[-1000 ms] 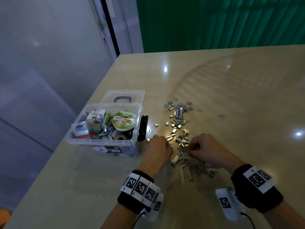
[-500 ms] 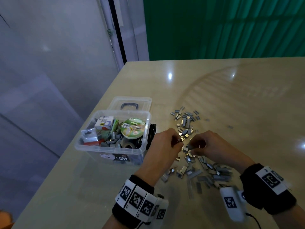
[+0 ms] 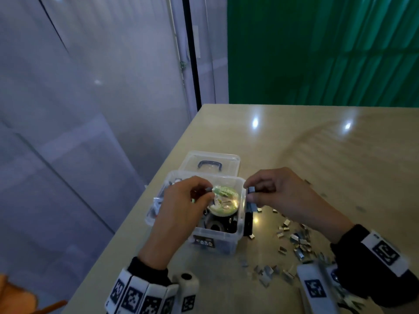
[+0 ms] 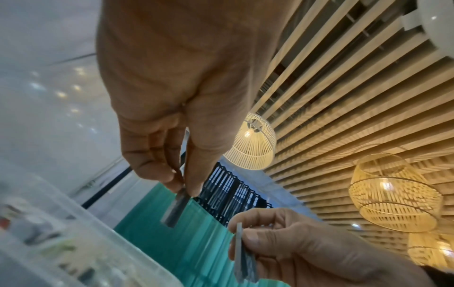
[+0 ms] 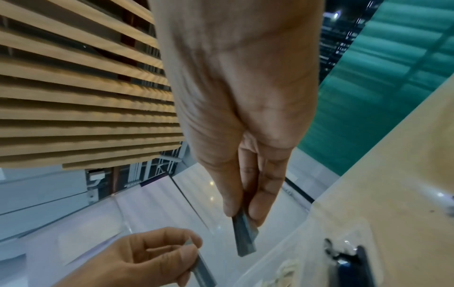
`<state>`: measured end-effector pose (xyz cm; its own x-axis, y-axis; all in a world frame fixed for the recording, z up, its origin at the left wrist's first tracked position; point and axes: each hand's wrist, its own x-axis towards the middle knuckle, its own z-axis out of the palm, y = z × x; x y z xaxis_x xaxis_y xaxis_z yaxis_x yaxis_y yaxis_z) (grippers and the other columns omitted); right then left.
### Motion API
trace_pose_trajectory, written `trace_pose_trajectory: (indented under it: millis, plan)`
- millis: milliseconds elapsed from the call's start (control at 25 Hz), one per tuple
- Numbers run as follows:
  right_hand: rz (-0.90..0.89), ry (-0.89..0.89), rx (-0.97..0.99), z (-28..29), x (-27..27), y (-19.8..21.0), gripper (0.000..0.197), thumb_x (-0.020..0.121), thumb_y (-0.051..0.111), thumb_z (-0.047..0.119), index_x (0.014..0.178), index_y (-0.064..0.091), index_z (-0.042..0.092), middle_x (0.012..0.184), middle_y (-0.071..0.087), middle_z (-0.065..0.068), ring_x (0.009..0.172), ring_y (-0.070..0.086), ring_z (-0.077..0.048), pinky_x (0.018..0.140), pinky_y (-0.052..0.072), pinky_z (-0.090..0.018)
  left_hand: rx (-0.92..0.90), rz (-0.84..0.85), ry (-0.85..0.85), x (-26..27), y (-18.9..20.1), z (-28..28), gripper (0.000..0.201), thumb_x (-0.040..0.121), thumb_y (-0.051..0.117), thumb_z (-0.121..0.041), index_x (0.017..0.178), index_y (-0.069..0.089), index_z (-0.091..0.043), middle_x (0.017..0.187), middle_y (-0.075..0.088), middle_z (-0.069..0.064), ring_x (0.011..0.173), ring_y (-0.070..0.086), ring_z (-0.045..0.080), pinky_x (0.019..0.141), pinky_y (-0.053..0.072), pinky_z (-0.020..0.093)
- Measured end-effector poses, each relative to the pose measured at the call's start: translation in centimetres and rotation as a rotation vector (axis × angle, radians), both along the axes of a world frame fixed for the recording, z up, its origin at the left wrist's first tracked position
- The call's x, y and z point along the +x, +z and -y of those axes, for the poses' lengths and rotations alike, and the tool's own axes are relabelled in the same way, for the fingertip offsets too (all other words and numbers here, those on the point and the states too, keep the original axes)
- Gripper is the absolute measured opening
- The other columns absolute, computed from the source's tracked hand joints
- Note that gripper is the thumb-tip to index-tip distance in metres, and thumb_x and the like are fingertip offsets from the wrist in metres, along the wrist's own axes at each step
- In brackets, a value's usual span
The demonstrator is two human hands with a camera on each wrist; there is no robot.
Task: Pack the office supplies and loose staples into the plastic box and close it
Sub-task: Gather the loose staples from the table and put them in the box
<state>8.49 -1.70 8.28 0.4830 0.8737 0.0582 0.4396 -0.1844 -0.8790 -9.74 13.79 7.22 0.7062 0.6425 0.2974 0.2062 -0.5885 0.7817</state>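
The clear plastic box (image 3: 242,225) stands open near the table's left edge, holding a green masking tape roll (image 3: 224,200) and other supplies. My left hand (image 3: 209,191) hovers over the box and pinches a grey staple strip (image 4: 175,207) between thumb and fingertips. Over the box's right rim, my right hand (image 3: 248,191) pinches another staple strip (image 5: 244,235). Loose staples (image 3: 297,243) lie scattered on the table to the right of the box.
The box's clear lid (image 3: 213,162), with a dark handle, lies flat behind the box. A black latch (image 5: 353,266) hangs on the box's right side. The beige table (image 3: 328,159) ends just left of the box. A green wall rises behind.
Both hands have lifted off the staple pile and moved left to the box, each carrying a staple strip. The head view has tilted up.
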Motion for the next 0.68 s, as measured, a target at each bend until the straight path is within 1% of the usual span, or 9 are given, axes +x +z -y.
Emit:
trace_pose_trajectory:
  millis: [80,160,240,320,360,440,520,640,680]
  plan:
    - [0.002,0.030,0.036,-2.8,-1.0,-0.1,0.016,0.081,0.081,0.004,0.092,0.074,0.013,0.075,0.076,-0.002,0.069,0.074,-0.018,0.069,0.062,-0.035,0.027,-0.049,0.028,-1.1,-0.4,-2.2,0.008,0.087,0.074,-0.016,0.094,0.077,-0.018,0.085,0.074,-0.009,0.079,0.067,-0.003,0.071,0.051,0.010]
    - [0.002,0.051,0.040,-5.5,-1.8,-0.3,0.015,0.081,0.080,0.003,0.092,0.073,0.010,0.074,0.075,-0.005,0.066,0.074,-0.021,0.067,0.062,-0.035,0.056,-0.134,0.028,-2.0,-0.8,-3.6,0.011,0.088,0.073,-0.017,0.099,0.077,-0.018,0.090,0.075,-0.008,0.082,0.068,-0.002,0.075,0.051,0.010]
    - [0.002,0.057,0.013,-7.8,-2.6,-0.7,0.016,0.082,0.080,0.006,0.093,0.069,0.009,0.073,0.074,-0.008,0.063,0.072,-0.020,0.064,0.061,-0.033,0.033,-0.205,0.019,-2.4,-1.1,-4.4,0.010,0.087,0.073,-0.015,0.097,0.073,-0.019,0.085,0.075,-0.005,0.075,0.068,0.000,0.072,0.052,0.015]
    - [0.061,0.036,-0.037,-9.7,-3.2,-1.2,0.019,0.081,0.082,0.010,0.091,0.065,0.012,0.072,0.074,-0.007,0.062,0.071,-0.018,0.063,0.059,-0.034,-0.013,-0.244,-0.012,-2.6,-1.2,-4.7,0.012,0.085,0.074,-0.012,0.090,0.066,-0.019,0.077,0.073,-0.003,0.064,0.066,0.003,0.064,0.051,0.018]
    - [0.088,0.021,-0.061,-10.5,-3.4,-1.6,0.021,0.080,0.082,0.011,0.089,0.064,0.013,0.072,0.074,-0.006,0.062,0.071,-0.017,0.063,0.058,-0.035,-0.020,-0.261,-0.034,-2.6,-1.3,-4.9,0.013,0.085,0.074,-0.012,0.089,0.064,-0.019,0.075,0.073,-0.002,0.062,0.066,0.004,0.063,0.052,0.019]
    - [0.114,0.003,-0.092,-11.8,-3.6,-2.1,0.021,0.078,0.082,0.010,0.086,0.063,0.012,0.070,0.073,-0.007,0.060,0.069,-0.017,0.064,0.057,-0.036,0.009,-0.304,-0.083,-2.3,-1.5,-5.4,0.008,0.087,0.071,-0.012,0.091,0.067,-0.017,0.079,0.073,0.001,0.065,0.067,0.007,0.067,0.056,0.024]
    - [0.140,0.006,-0.127,-12.7,-3.9,-2.5,0.017,0.079,0.082,0.010,0.085,0.066,0.010,0.073,0.072,-0.008,0.063,0.068,-0.018,0.063,0.056,-0.034,0.059,-0.339,-0.119,-1.7,-1.7,-5.9,0.011,0.090,0.066,-0.010,0.097,0.072,-0.015,0.084,0.075,0.004,0.068,0.069,0.010,0.070,0.058,0.025]
    - [0.247,0.005,-0.169,-13.2,-3.9,-2.8,0.011,0.084,0.080,0.016,0.087,0.071,0.012,0.080,0.070,-0.001,0.074,0.067,-0.016,0.062,0.052,-0.024,0.122,-0.352,-0.099,-1.0,-1.9,-6.6,0.018,0.094,0.060,-0.010,0.103,0.074,-0.016,0.087,0.075,0.007,0.068,0.069,0.016,0.068,0.057,0.024]
    - [0.281,-0.005,-0.164,-13.2,-3.7,-2.7,0.009,0.085,0.079,0.017,0.086,0.072,0.013,0.080,0.070,0.001,0.076,0.067,-0.015,0.064,0.053,-0.024,0.134,-0.333,-0.075,-0.9,-1.9,-6.8,0.018,0.094,0.059,-0.011,0.103,0.074,-0.017,0.088,0.075,0.006,0.067,0.069,0.016,0.066,0.056,0.023]
